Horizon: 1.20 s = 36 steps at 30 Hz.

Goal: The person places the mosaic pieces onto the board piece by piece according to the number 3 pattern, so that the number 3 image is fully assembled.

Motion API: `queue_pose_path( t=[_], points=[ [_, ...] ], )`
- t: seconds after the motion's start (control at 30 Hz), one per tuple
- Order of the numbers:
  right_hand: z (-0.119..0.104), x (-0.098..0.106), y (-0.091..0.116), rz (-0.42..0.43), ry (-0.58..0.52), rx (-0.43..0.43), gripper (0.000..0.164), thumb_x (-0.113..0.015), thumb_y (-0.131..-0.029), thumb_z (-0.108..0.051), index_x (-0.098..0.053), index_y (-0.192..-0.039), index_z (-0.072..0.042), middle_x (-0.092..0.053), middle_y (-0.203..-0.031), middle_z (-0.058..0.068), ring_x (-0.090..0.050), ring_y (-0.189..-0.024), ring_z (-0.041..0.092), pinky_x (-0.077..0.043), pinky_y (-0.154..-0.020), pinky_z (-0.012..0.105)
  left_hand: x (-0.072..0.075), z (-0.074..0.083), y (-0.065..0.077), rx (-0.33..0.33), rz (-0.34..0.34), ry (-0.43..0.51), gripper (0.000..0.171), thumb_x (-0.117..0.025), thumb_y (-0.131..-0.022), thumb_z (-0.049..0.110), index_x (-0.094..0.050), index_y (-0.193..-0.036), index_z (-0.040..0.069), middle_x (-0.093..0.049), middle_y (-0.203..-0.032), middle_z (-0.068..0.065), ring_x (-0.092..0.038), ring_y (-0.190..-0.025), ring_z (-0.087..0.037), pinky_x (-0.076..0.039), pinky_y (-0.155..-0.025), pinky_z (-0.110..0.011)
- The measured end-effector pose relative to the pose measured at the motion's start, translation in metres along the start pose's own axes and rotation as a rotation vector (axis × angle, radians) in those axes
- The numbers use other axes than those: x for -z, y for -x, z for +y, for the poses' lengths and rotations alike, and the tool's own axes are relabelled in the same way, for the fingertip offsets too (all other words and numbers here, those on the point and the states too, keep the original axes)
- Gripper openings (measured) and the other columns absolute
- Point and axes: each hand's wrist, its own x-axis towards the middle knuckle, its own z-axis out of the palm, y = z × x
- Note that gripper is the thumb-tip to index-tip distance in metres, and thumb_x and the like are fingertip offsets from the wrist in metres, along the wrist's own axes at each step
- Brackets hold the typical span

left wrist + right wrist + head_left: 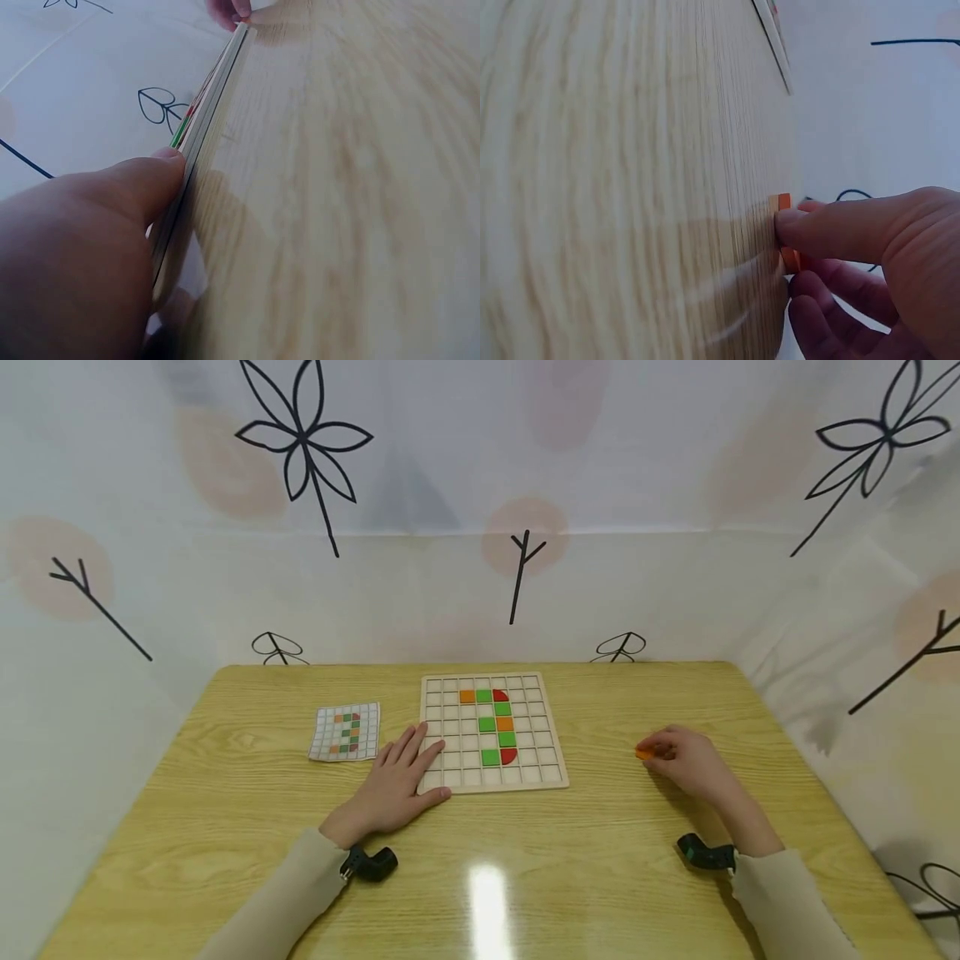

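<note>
My right hand (684, 766) pinches a small orange tile (643, 754) between thumb and fingers, close over the table's right part. In the right wrist view the tile (784, 201) shows as a thin, wood-edged piece under the thumb. A wooden grid board (542, 735) lies mid-table. Several coloured tiles sit in its cells: green squares (487, 724), orange squares (505, 724) and red rounded pieces (508, 757). My left hand (390, 789) lies with spread fingers over the board's left edge, its thumb by the front corner. The left wrist view shows the thumb (161, 180) touching the board's edge.
Left of the board lies a paper card (324, 735) printed with a grid and a coloured tile pattern. A wooden table (585, 860) carries everything. Patterned white cloth (420, 602) hangs behind it and at both sides.
</note>
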Motion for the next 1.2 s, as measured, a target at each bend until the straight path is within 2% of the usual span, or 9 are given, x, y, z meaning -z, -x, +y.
queue_pose_path(
  t=[0.13,0.23,0.47,0.6,0.73,0.9,1.1,1.2],
  points=[
    [-0.003,0.001,0.000,-0.005,-0.004,-0.041,0.020,-0.074,-0.090,-0.007,-0.074,-0.109,-0.002,-0.067,-0.103,0.012,-0.063,-0.088,0.027,-0.052,-0.073,0.042,0.001,0.001,0.001,-0.004,0.004,-0.004,0.077,-0.043,-0.100,0.063,-0.025,-0.160,0.017,-0.002,-0.167,-0.013,0.000,-0.152,-0.031,-0.010,-0.115,-0.062],
    [-0.010,0.001,-0.002,0.000,-0.012,-0.040,0.024,-0.074,-0.089,-0.008,-0.073,-0.112,0.000,-0.067,-0.103,0.013,-0.065,-0.089,0.029,-0.054,-0.073,0.042,0.002,0.001,0.001,-0.006,0.005,-0.004,0.078,-0.044,-0.100,0.062,-0.026,-0.160,0.016,-0.002,-0.166,-0.014,-0.001,-0.152,-0.032,-0.010,-0.115,-0.062],
    [-0.047,-0.009,-0.020,0.033,-0.040,0.091,0.021,-0.074,-0.088,-0.004,-0.074,-0.109,0.000,-0.067,-0.103,0.013,-0.065,-0.091,0.030,-0.057,-0.074,0.044,0.003,0.000,0.002,-0.003,0.003,-0.013,0.077,-0.044,-0.100,0.060,-0.025,-0.160,0.015,-0.002,-0.166,-0.014,-0.001,-0.152,-0.033,-0.010,-0.115,-0.062],
    [-0.074,-0.026,-0.036,0.016,-0.099,0.143,0.018,-0.074,-0.087,-0.003,-0.076,-0.105,-0.003,-0.068,-0.103,0.009,-0.064,-0.091,0.026,-0.056,-0.075,0.041,0.004,0.001,0.002,-0.009,-0.001,0.000,0.077,-0.044,-0.101,0.060,-0.025,-0.160,0.016,-0.001,-0.166,-0.014,0.000,-0.152,-0.032,-0.009,-0.115,-0.062],
    [-0.106,-0.049,-0.050,-0.045,-0.145,0.174,0.017,-0.074,-0.085,-0.004,-0.076,-0.102,-0.006,-0.068,-0.100,0.004,-0.062,-0.089,0.021,-0.053,-0.076,0.037,0.004,0.002,0.000,-0.024,0.005,0.006,0.075,-0.045,-0.101,0.058,-0.026,-0.160,0.015,-0.002,-0.166,-0.014,0.000,-0.152,-0.034,-0.008,-0.115,-0.063],
    [-0.140,-0.076,-0.065,-0.117,-0.133,0.268,0.014,-0.076,-0.086,-0.008,-0.077,-0.100,-0.009,-0.068,-0.099,0.000,-0.060,-0.084,0.016,-0.052,-0.074,0.032,0.006,0.003,-0.001,-0.023,-0.008,0.002,0.075,-0.045,-0.101,0.057,-0.025,-0.160,0.015,-0.002,-0.166,-0.014,0.000,-0.152,-0.033,-0.008,-0.115,-0.062],
    [-0.162,-0.101,-0.077,-0.162,-0.133,0.327,0.013,-0.074,-0.088,-0.010,-0.078,-0.100,-0.013,-0.070,-0.101,-0.003,-0.058,-0.088,0.014,-0.048,-0.075,0.031,0.006,0.004,-0.001,-0.014,-0.009,0.006,0.075,-0.044,-0.102,0.057,-0.025,-0.160,0.015,-0.002,-0.166,-0.015,-0.001,-0.152,-0.034,-0.009,-0.115,-0.062],
    [-0.167,-0.109,-0.081,-0.188,-0.150,0.306,0.013,-0.074,-0.089,-0.009,-0.078,-0.100,-0.014,-0.070,-0.103,-0.004,-0.060,-0.094,0.015,-0.049,-0.080,0.032,0.006,0.004,0.000,-0.011,-0.012,0.011,0.075,-0.044,-0.102,0.057,-0.025,-0.160,0.015,-0.002,-0.166,-0.015,-0.001,-0.152,-0.034,-0.008,-0.115,-0.062]
  ],
)
